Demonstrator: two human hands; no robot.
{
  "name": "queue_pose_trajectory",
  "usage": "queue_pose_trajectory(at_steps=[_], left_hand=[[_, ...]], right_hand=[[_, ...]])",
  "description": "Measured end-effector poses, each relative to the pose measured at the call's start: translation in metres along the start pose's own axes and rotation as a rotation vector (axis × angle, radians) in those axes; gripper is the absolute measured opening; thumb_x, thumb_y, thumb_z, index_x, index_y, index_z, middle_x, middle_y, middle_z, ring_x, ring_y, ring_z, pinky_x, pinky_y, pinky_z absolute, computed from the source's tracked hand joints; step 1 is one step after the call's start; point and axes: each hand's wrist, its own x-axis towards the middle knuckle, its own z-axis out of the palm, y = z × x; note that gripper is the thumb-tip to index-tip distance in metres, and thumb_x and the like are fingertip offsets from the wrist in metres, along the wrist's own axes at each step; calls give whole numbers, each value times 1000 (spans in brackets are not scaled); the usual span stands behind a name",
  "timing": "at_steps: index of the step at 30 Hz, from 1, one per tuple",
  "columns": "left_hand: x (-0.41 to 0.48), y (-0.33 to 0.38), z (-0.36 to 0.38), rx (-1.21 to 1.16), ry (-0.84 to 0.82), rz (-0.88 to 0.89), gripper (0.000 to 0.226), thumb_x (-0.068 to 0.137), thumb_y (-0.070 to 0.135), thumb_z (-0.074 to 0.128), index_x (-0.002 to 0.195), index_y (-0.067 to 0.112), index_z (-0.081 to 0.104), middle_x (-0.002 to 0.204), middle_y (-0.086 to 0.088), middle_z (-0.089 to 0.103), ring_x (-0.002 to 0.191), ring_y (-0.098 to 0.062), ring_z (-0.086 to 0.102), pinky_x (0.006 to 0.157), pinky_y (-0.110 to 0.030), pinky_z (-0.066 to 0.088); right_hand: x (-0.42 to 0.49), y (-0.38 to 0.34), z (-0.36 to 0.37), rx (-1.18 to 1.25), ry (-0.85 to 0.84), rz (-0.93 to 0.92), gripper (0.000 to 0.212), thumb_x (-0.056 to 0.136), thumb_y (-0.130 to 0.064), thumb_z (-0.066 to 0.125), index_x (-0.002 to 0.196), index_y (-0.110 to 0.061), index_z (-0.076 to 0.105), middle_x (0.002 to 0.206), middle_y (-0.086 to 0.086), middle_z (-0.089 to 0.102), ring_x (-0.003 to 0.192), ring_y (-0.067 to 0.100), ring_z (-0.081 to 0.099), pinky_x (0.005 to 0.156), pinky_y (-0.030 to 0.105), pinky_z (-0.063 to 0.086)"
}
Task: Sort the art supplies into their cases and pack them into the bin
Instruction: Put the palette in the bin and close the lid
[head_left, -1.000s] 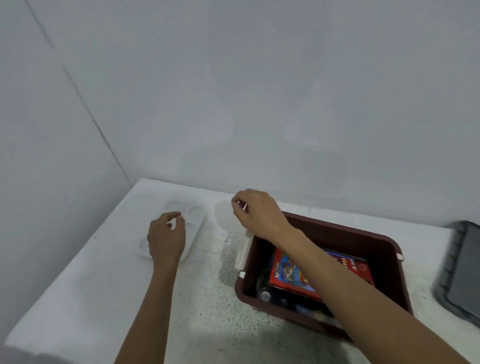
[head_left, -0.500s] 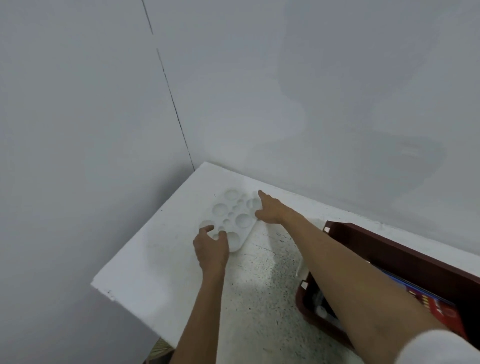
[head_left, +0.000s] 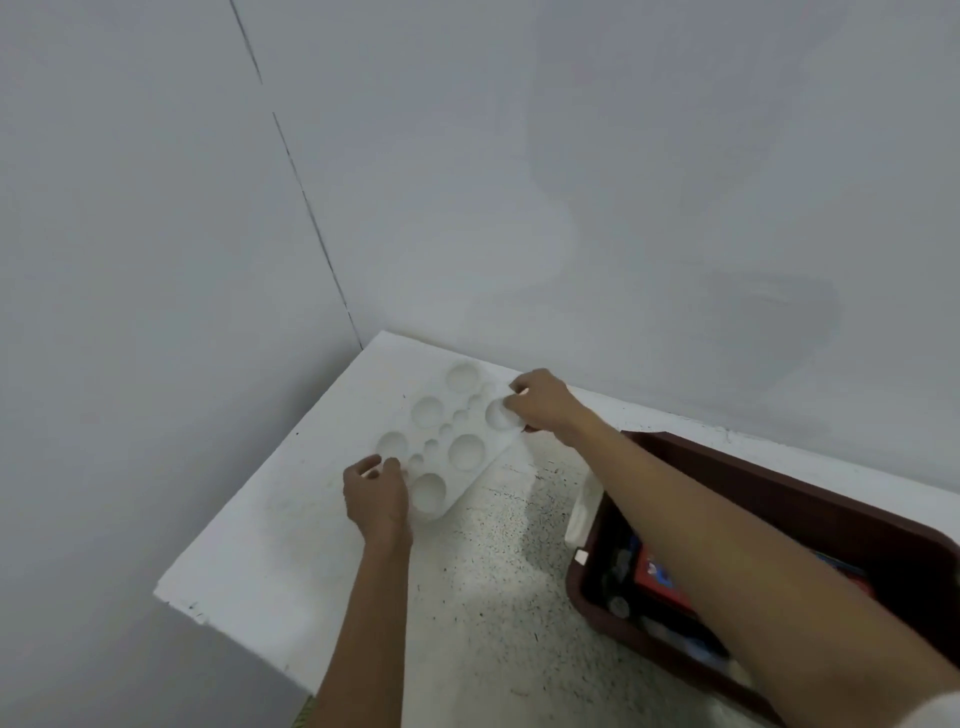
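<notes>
A white paint palette (head_left: 441, 441) with several round wells lies on the white table near the wall corner. My left hand (head_left: 376, 493) grips its near-left corner with curled fingers. My right hand (head_left: 543, 402) pinches its far-right edge. The dark red bin (head_left: 810, 499) stands at the right, partly hidden by my right forearm. Inside it I see a red box with a colourful print (head_left: 657, 577) and several small items.
A white object (head_left: 587, 506) leans against the bin's left wall. The table (head_left: 291, 540) ends at a front-left corner, and grey walls close it in on the left and behind. The tabletop in front of the bin is speckled with black flecks.
My right hand has curled from a flat reach onto the palette's far edge and now pinches it. The palette's right side looks slightly raised. The view has swung left.
</notes>
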Motion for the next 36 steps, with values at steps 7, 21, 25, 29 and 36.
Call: queue_pose_trajectory(at_steps=[7,21,25,29,36], left_hand=[[-62,57,31,-175,-255,302,27,90,10,62,113,23,58,110,4,64,100,-9,64,84,-29,55],[-177,50,75,317,-1184,889,18,94,10,61,102,25,65,95,16,72,90,-3,70,79,-30,56],[-168,30,66,660,-1379,1106,42,89,4,64,117,35,66,110,29,65,104,5,61,89,-20,52],[-175,13,59,1037,-1393,1239,54,83,11,59,131,35,59,127,18,58,114,-3,48,96,-13,34],[-196,13,71,1260,-1265,1254,58,82,15,52,137,34,51,132,3,59,119,-18,53,96,-29,44]], right_hand=[[-89,4,-110,61,330,-209,19,93,-17,53,85,-8,69,72,5,65,71,25,61,70,39,54],[-307,124,-187,-145,443,-70,37,95,-15,57,120,-41,53,106,-12,70,95,11,67,81,40,56],[-328,138,-165,-394,186,-49,52,90,-8,52,123,-49,56,106,-16,68,91,13,65,79,28,52],[-325,149,-141,-769,96,-65,61,70,-13,46,128,-29,52,118,-10,61,106,14,55,102,27,34],[-299,146,-136,-899,38,88,47,78,-23,51,123,-12,47,118,8,60,99,34,60,82,39,48]])
